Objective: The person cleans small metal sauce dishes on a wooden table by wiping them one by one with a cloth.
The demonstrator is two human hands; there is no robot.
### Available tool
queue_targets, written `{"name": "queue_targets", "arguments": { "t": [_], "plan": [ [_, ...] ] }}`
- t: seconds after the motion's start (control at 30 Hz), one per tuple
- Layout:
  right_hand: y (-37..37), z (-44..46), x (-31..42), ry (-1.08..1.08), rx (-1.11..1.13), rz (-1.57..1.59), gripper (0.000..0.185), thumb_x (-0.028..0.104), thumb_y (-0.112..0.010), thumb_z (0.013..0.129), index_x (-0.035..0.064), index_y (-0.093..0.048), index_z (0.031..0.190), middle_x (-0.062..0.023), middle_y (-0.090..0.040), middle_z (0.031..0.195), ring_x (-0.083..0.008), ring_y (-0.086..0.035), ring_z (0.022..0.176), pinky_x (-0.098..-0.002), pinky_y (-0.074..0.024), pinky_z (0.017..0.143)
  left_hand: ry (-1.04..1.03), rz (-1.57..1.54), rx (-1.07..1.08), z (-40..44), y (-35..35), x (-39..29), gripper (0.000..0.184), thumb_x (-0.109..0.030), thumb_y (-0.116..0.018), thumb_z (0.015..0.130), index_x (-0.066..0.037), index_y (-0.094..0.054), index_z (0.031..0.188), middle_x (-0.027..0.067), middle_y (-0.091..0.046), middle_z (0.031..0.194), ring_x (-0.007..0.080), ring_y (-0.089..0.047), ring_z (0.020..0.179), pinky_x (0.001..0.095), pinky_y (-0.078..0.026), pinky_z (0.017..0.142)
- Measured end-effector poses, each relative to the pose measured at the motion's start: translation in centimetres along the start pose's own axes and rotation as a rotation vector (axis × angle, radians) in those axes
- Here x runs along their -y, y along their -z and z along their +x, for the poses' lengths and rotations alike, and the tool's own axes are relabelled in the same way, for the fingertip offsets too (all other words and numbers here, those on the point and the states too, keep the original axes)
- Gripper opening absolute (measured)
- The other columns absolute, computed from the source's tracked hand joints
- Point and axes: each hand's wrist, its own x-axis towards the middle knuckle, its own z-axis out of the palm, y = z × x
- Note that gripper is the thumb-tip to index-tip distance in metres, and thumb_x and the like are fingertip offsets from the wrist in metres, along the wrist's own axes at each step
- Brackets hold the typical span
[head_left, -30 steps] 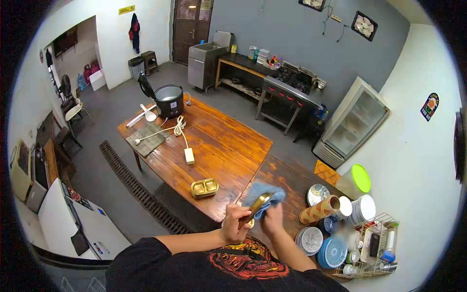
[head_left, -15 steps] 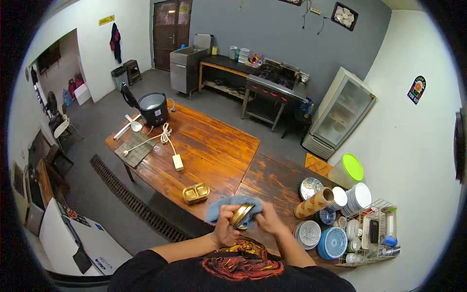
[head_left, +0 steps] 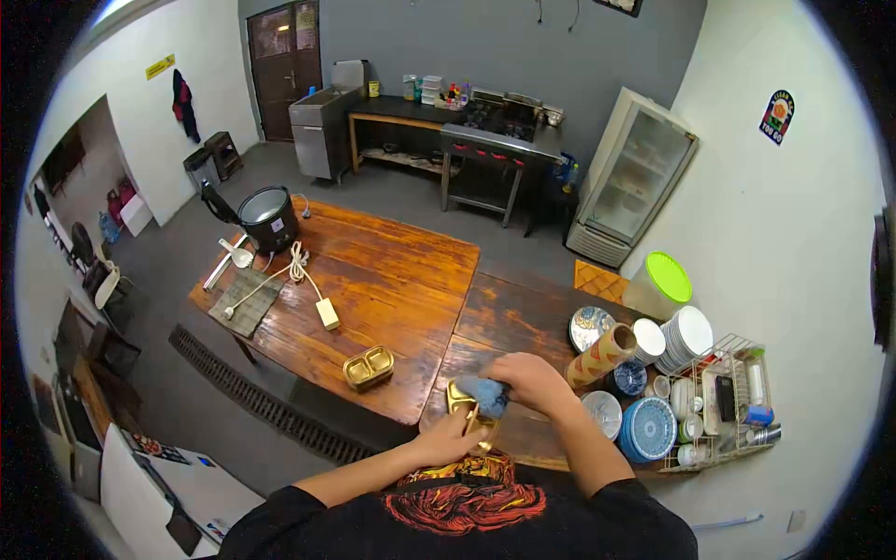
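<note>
Low in front of my body, my left hand (head_left: 446,439) grips a gold metal dish (head_left: 458,398) over the darker table. My right hand (head_left: 528,377) is closed on a bunched blue cloth (head_left: 485,396), which touches the dish. Parts of the dish are covered by my fingers and the cloth. A gold two-compartment dish (head_left: 370,367) rests on the orange-brown table (head_left: 392,289), left of my hands.
Plates (head_left: 649,429), a patterned roll (head_left: 602,355), a wire rack (head_left: 728,411) and a bucket with a green lid (head_left: 668,277) stand on the right. A black rice cooker (head_left: 268,220), a white power strip (head_left: 327,314) and a ladle (head_left: 241,255) lie farther left.
The view has shifted. My hands have lowered the gold dish, its face now turned more upward. The cloth, spread behind the dish before, is now bunched at its upper side under my right hand.
</note>
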Motion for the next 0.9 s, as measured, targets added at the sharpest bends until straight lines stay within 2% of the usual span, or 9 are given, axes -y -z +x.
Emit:
{"name": "queue_targets", "arguments": {
  "t": [0.13, 0.27, 0.3, 0.43, 0.53, 0.6, 0.77, 0.8, 0.9],
  "plan": [
    [-2.2, 0.5, 0.0, 0.036, -0.151, 0.089, 0.032, 0.004, -0.062, 0.073, 0.0072, -0.066, 0.105, -0.0059, -0.07, 0.103, -0.0281, -0.062, 0.086, -0.0347, -0.0491, 0.078, -0.136, 0.193, -0.052, 2.1, -1.6, 5.9, 0.048, -0.004, -0.043, 0.087, 0.004, -0.034, 0.134, 0.0208, -0.054, 0.125, 0.0249, -0.06, 0.1, 0.0321, -0.048, 0.089],
    [-6.6, -0.8, -0.4, -0.406, -0.286, 0.396, 0.027, 0.017, -0.062, 0.082, 0.0045, -0.063, 0.106, -0.0113, -0.07, 0.095, -0.0315, -0.062, 0.079, -0.0386, -0.0486, 0.071, -0.247, -0.339, -0.263, 2.5, -2.3, 8.9, 0.056, -0.001, -0.04, 0.083, 0.004, -0.034, 0.139, 0.0217, -0.052, 0.129, 0.0312, -0.058, 0.104, 0.0356, -0.047, 0.092],
    [-7.2, -1.0, 0.0, -0.407, -0.288, 0.399, 0.027, 0.017, -0.062, 0.082, 0.0045, -0.063, 0.106, -0.0113, -0.07, 0.095, -0.0315, -0.062, 0.079, -0.0386, -0.0486, 0.071, -0.245, -0.336, -0.261, 2.4, -2.1, 8.3, 0.056, -0.001, -0.04, 0.083, 0.004, -0.034, 0.139, 0.0217, -0.052, 0.129, 0.0312, -0.058, 0.104, 0.0356, -0.047, 0.092],
    [-9.0, -2.1, 2.2, -0.518, -0.306, 0.683, 0.028, 0.02, -0.061, 0.086, 0.0035, -0.063, 0.109, -0.0113, -0.069, 0.097, -0.0267, -0.062, 0.078, -0.0373, -0.0486, 0.072, -0.352, -0.083, -0.48, 1.0, -1.3, 4.7, 0.058, -0.006, -0.043, 0.082, 0.002, -0.034, 0.139, 0.0272, -0.062, 0.105, 0.0422, -0.059, 0.093, 0.0418, -0.048, 0.083],
    [-6.5, -2.0, 0.5, -0.419, -0.248, 0.675, 0.03, 0.015, -0.06, 0.085, 0.002, -0.061, 0.112, -0.01, -0.069, 0.098, -0.0239, -0.06, 0.078, -0.0361, -0.0483, 0.072, -0.203, 0.016, -0.321, 0.3, -0.4, 2.2, 0.059, -0.004, -0.041, 0.082, 0.001, -0.036, 0.14, 0.0237, -0.06, 0.113, 0.0373, -0.058, 0.097, 0.0381, -0.046, 0.088],
    [-6.9, -2.0, -2.0, -0.225, -0.264, 0.613, 0.032, 0.011, -0.06, 0.083, 0.0022, -0.059, 0.114, -0.0112, -0.069, 0.098, -0.0264, -0.062, 0.081, -0.0364, -0.0487, 0.073, -0.065, 0.11, -0.17, 0.3, -0.2, 1.3, 0.06, -0.002, -0.04, 0.081, 0.0, -0.037, 0.141, 0.0202, -0.057, 0.121, 0.0325, -0.057, 0.101, 0.0344, -0.045, 0.094],
    [-4.5, -0.3, -1.2, -0.01, -0.188, 0.265, 0.037, 0.006, -0.058, 0.081, 0.0024, -0.058, 0.119, -0.0089, -0.067, 0.1, -0.0207, -0.06, 0.085, -0.0316, -0.0485, 0.078, -0.297, 0.066, -0.204, 0.8, -0.9, 2.5, 0.051, -0.009, -0.041, 0.088, 0.006, -0.038, 0.137, 0.0264, -0.062, 0.102, 0.0368, -0.059, 0.086, 0.0416, -0.048, 0.076],
    [-4.6, -0.5, -0.5, -0.023, -0.194, 0.267, 0.037, 0.006, -0.058, 0.081, 0.0024, -0.058, 0.119, -0.0089, -0.067, 0.1, -0.0207, -0.06, 0.085, -0.0316, -0.0485, 0.078, -0.295, 0.067, -0.19, 0.6, -0.9, 2.8, 0.051, -0.009, -0.041, 0.088, 0.006, -0.038, 0.137, 0.0264, -0.062, 0.102, 0.0368, -0.059, 0.086, 0.0416, -0.048, 0.076],
    [-5.0, -0.7, 1.7, -0.404, -0.175, 0.431, 0.035, 0.006, -0.057, 0.083, 0.0025, -0.058, 0.118, -0.0092, -0.067, 0.1, -0.0206, -0.061, 0.087, -0.0311, -0.0488, 0.078, -0.13, -0.04, -0.179, 0.1, -0.4, 3.6, 0.045, -0.013, -0.039, 0.095, 0.006, -0.041, 0.135, 0.0249, -0.061, 0.103, 0.0344, -0.058, 0.086, 0.0411, -0.046, 0.078]
  ]
}}
